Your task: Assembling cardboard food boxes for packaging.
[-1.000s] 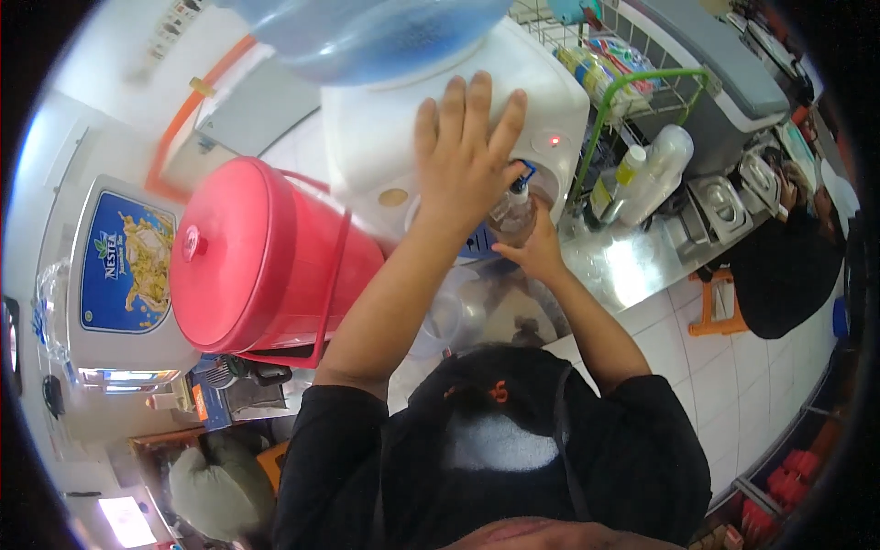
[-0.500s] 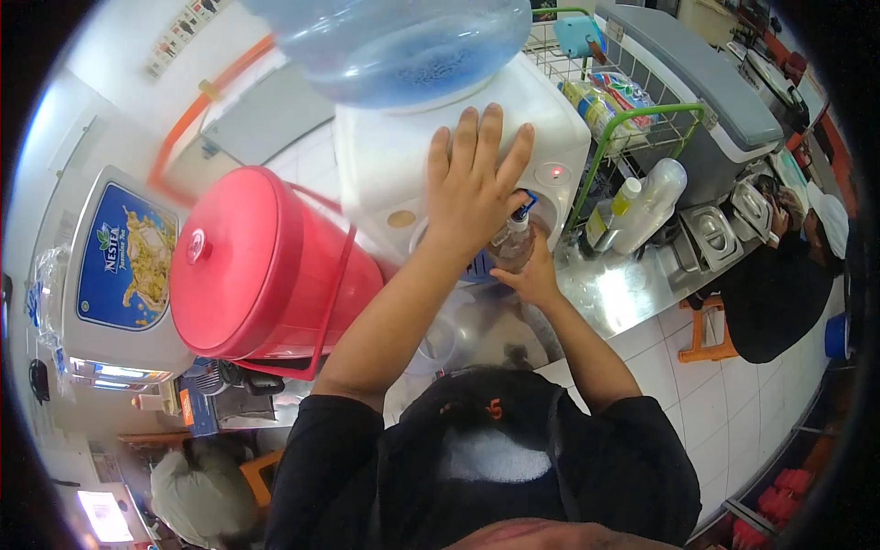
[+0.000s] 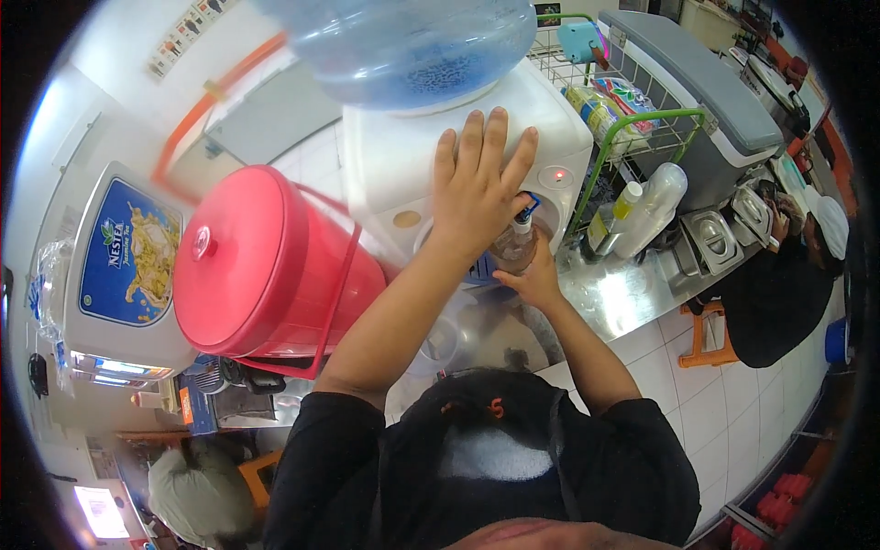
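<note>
My left hand (image 3: 469, 202) lies with its fingers spread over the front and top of a white water dispenser (image 3: 385, 160). Its thumb reaches the blue tap (image 3: 528, 207). Below that tap, my right hand (image 3: 539, 278) is wrapped round a clear container (image 3: 515, 246), holding it against the dispenser's front. Whether it is a cup or a jar is hard to tell, as the fingers and tap hide part of it. A large clear-blue water jug (image 3: 412, 55) sits upside down on the dispenser, whose small red light glows beside my left hand.
A red lidded drink cooler (image 3: 247, 266) stands close on the left, beside a drink machine (image 3: 128, 266). On the right are a green-edged wire basket (image 3: 605, 137), clear cups (image 3: 655, 206), a bottle (image 3: 619, 206), metal pans (image 3: 710, 236) and a grey chest (image 3: 697, 82). A person (image 3: 779, 302) is at far right.
Both hands keep their places at the tap and the clear container. The whole view has shifted very slightly.
</note>
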The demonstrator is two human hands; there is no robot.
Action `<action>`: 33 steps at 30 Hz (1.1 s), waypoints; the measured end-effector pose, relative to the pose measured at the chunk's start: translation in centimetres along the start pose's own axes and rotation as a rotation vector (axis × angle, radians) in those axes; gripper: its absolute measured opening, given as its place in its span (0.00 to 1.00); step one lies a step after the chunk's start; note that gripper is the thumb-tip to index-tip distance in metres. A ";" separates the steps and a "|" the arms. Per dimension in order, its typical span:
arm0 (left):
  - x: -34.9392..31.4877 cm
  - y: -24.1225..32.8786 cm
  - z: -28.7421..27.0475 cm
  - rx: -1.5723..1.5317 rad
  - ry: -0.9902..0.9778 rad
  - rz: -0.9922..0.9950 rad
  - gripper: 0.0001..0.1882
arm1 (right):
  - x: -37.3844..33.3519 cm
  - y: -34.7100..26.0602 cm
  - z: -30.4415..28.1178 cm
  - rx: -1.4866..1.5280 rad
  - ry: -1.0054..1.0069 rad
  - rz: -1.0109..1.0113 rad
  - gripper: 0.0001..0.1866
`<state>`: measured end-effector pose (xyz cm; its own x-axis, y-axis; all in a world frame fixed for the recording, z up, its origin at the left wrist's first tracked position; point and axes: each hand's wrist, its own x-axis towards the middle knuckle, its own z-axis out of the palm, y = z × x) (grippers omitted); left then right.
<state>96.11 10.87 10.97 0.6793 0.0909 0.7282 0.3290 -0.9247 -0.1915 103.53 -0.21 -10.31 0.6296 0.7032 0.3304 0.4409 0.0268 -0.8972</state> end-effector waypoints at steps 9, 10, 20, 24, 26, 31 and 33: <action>-0.1 0.0 0.0 0.006 0.014 0.006 0.51 | -0.1 -0.1 0.0 -0.047 -0.001 -0.010 0.57; -0.1 0.0 0.0 0.006 0.014 0.006 0.51 | -0.1 -0.2 -0.1 -0.046 -0.001 -0.010 0.57; 0.0 0.1 -0.1 0.000 -0.011 0.004 0.51 | -0.1 -0.2 -0.1 -0.004 0.006 -0.022 0.56; -0.1 0.0 -0.1 0.013 -0.014 0.007 0.50 | 0.0 -0.8 -0.2 -0.020 0.001 -0.007 0.57; 0.0 0.1 0.0 0.011 -0.007 0.009 0.50 | 0.0 -0.8 -0.3 -0.019 -0.007 -0.001 0.57; 0.0 0.1 -0.2 0.022 -0.004 0.003 0.50 | -0.1 -0.3 0.0 -0.034 0.010 -0.006 0.57; 0.1 0.2 -0.2 0.011 -0.005 0.005 0.50 | -0.1 -0.6 -0.3 -0.033 0.004 -0.002 0.57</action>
<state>96.07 10.61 11.15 0.6839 0.0882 0.7242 0.3329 -0.9210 -0.2022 103.39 -0.47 -9.75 0.6312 0.7001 0.3338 0.4635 0.0046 -0.8861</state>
